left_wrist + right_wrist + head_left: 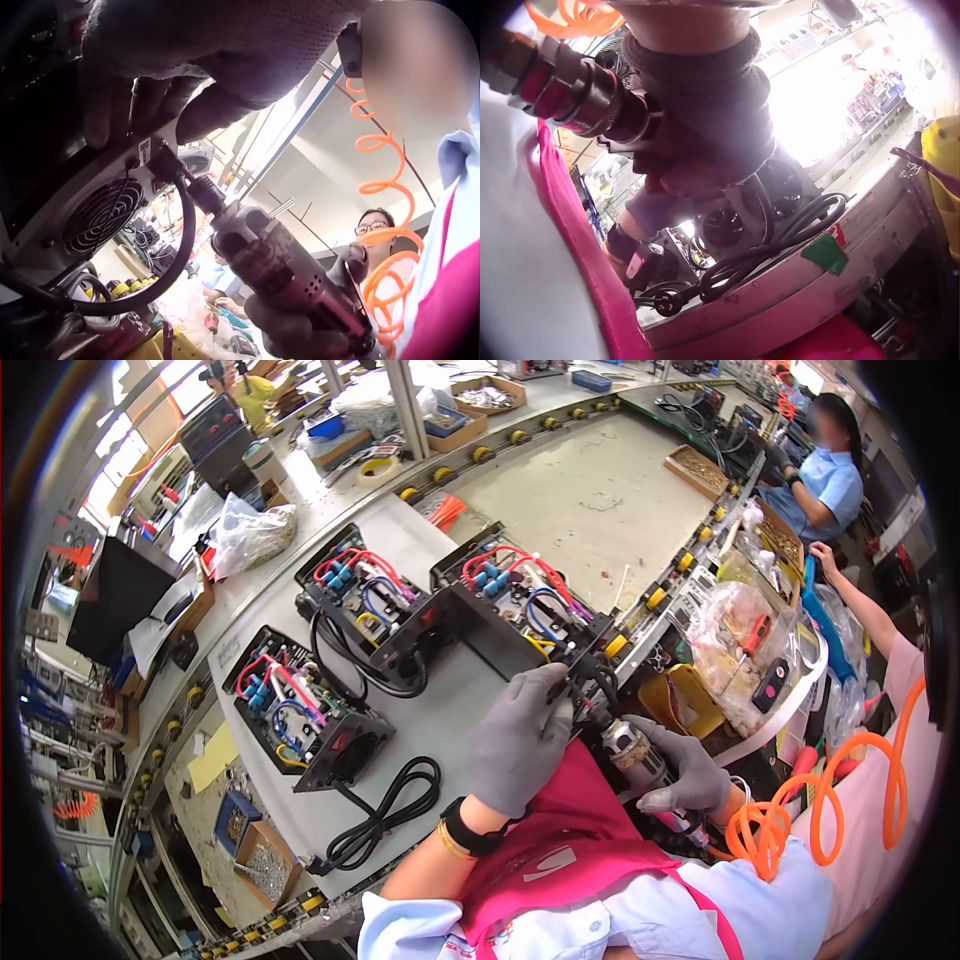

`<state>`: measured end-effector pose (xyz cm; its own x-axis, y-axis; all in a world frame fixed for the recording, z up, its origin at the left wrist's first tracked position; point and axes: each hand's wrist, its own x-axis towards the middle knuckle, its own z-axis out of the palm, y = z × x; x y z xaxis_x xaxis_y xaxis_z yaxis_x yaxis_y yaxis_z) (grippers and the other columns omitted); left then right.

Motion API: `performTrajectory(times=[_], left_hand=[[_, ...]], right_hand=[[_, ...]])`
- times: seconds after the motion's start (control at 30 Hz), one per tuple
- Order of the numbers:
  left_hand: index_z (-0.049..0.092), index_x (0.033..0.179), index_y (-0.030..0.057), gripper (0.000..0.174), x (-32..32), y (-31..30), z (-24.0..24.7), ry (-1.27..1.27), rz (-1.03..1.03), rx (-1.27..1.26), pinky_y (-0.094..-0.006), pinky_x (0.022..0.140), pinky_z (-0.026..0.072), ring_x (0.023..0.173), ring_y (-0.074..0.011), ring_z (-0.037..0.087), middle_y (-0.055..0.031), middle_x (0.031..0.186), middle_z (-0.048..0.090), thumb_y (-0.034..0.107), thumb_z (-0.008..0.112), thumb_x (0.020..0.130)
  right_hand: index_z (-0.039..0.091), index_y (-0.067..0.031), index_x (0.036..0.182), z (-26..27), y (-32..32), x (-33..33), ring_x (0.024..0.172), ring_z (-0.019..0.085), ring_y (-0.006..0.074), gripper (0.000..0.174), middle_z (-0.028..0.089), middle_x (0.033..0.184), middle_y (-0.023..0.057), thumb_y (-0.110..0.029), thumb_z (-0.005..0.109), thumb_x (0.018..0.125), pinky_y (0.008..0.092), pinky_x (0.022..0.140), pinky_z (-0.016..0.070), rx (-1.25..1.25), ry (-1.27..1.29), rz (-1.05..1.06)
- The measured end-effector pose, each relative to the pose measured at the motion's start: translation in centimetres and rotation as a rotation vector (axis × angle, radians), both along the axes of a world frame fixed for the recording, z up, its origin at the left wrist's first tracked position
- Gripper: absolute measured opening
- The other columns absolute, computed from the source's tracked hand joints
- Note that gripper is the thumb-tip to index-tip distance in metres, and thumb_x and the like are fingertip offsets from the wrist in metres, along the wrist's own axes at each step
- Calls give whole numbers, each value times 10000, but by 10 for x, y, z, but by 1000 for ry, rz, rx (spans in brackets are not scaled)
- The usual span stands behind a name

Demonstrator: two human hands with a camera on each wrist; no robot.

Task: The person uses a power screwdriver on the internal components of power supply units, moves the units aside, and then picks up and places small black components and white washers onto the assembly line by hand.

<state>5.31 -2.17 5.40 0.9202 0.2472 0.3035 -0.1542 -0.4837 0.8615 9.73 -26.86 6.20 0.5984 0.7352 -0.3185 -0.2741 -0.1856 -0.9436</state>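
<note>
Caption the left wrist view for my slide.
A gloved right hand holds a power driver to a panel with a round fan grille.

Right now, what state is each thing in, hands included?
Left hand: gloved, touching the right unit
Right hand: gloved, gripping the driver
Driver: held, bit at the right unit's back panel
Right unit: uncovered, wiring exposed
Middle unit: uncovered, wiring exposed
Left unit: uncovered, wiring exposed
Left unit's cord: looped
Orange hose: coiled
Red screwdriver: lying on plastic
</note>
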Motion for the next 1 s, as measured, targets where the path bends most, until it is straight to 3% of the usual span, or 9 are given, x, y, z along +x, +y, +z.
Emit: performTrajectory(times=[0.4,0.5,0.53,0.6,0.73,0.83,0.97,1.0], left_hand=[[585,1238,-12,357,4,23,8,118,-264,-336,-274,901,481,965,-99,589,-71,1044,655,9,602,883],[582,1249,-7,368,7,27,-3,141,-306,-428,-265,909,462,981,-97,568,-44,1051,640,-1,588,881],[591,1230,-20,357,7,28,0,166,-307,-436,-271,908,493,1015,-126,626,-102,1055,676,12,617,875],[593,1239,1,368,8,29,-4,156,-317,-440,-260,880,493,977,-111,617,-90,1053,678,11,618,872],[591,1243,8,374,10,29,-9,168,-313,-436,-250,851,491,932,-93,602,-78,1038,677,12,614,870],[591,1241,11,379,9,28,-3,215,-308,-472,-252,854,491,932,-93,600,-75,1030,679,17,615,864],[586,1244,3,386,7,25,5,202,-292,-420,-272,889,492,988,-122,624,-75,1054,680,14,612,859],[584,1246,-2,388,6,25,5,194,-287,-366,-278,908,489,1014,-134,629,-78,1077,676,11,610,859]], right_hand=[[311,47,1491,16,6,2,1157,499,120,991,531,1314,55,-181,865,701,267,1022,383,-68,14,-2],[320,28,1494,11,3,5,1109,514,114,970,552,1258,40,-192,856,716,262,986,408,-97,-77,25],[321,21,1496,10,1,6,1090,518,111,966,559,1232,33,-198,853,720,259,971,415,-120,-103,29],[320,-3,1505,11,2,6,1023,524,91,959,572,1152,7,-208,847,731,245,920,434,-143,-187,45],[296,6,1512,5,0,5,985,500,61,953,567,1152,-9,-215,836,758,223,902,426,-40,-62,33],[284,10,1514,13,4,5,1000,492,57,956,565,1175,-8,-218,835,766,220,915,420,-46,-120,51],[279,1,1518,18,5,3,1058,504,85,983,566,1222,11,-250,847,756,240,951,415,-50,-25,41],[288,-4,1516,16,4,4,1062,508,91,985,569,1224,20,-258,850,748,244,954,415,-53,-124,70]])
